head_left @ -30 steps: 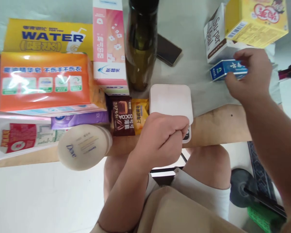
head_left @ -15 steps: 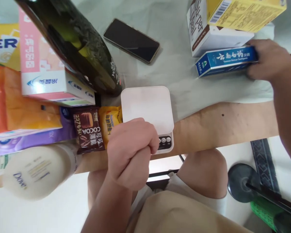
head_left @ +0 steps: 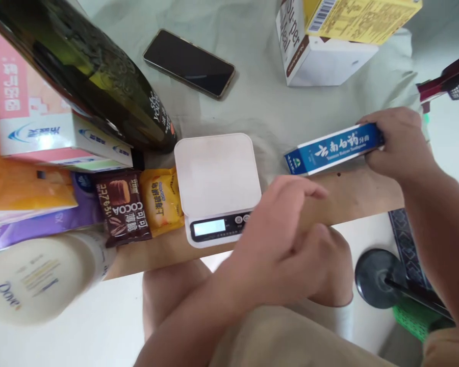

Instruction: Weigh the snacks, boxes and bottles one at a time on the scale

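My right hand [head_left: 401, 140] grips one end of a blue and white toothpaste box [head_left: 336, 148] and holds it near the table's front edge, fingers on the far side and thumb on the near side. Loosely curled and holding nothing, my left hand [head_left: 286, 239] hovers at the lower right corner of a white kitchen scale [head_left: 218, 176], fingers parted and pointing toward the toothpaste box. It covers part of the scale's button panel. The scale's display [head_left: 209, 229] is lit, but its digits cannot be read. Nothing lies on the weighing plate.
Left of the scale are a yellow snack packet [head_left: 161, 201], a brown cocoa packet [head_left: 124, 206], a tall green bottle [head_left: 110, 81], a pink and white box [head_left: 42, 135] and a Dove tub [head_left: 34, 280]. A phone [head_left: 189, 63] and stacked boxes [head_left: 332, 58] lie farther back.
My right hand has brought the toothpaste box nearer, away from the stacked boxes. My left hand has moved right, off the display, and its fingers have loosened. The camera view has shifted slightly.
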A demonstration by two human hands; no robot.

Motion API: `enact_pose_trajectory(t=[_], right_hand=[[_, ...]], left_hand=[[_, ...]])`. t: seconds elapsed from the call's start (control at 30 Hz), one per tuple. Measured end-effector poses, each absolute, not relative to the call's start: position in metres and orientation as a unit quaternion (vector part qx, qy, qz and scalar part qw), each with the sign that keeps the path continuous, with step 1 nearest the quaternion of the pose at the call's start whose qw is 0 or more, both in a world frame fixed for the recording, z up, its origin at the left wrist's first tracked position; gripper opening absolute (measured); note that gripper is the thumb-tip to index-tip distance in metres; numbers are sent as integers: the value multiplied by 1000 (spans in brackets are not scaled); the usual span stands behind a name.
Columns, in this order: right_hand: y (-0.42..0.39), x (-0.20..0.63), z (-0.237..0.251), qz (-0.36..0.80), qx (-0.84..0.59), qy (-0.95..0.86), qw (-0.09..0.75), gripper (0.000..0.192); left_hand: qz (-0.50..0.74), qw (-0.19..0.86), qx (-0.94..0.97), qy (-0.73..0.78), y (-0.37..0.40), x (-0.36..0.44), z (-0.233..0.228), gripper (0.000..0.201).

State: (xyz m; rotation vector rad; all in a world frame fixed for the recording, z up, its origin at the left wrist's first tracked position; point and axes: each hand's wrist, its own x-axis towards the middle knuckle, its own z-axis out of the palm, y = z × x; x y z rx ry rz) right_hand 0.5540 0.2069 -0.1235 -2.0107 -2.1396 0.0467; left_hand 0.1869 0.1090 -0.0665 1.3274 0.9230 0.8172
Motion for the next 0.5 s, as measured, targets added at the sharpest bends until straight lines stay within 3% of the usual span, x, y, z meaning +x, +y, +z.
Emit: enact_pose_trajectory(t=[0.1, 0.17, 0.3, 0.5], right_hand=[[174, 560, -130, 41, -679, -718, 145, 70], [156, 568, -139, 44, -695, -693, 186, 80], [134, 585, -161, 108, -708, -625, 311, 91], [112, 572, -156, 162, -640, -582, 474, 73]], left_hand=[[237, 683, 519, 456, 99, 219, -68, 84], [186, 708, 498, 464, 97, 234, -71, 100], [228, 692, 509, 459, 98, 247, -80, 106], [322, 641, 520, 464, 94, 243, -75, 97]])
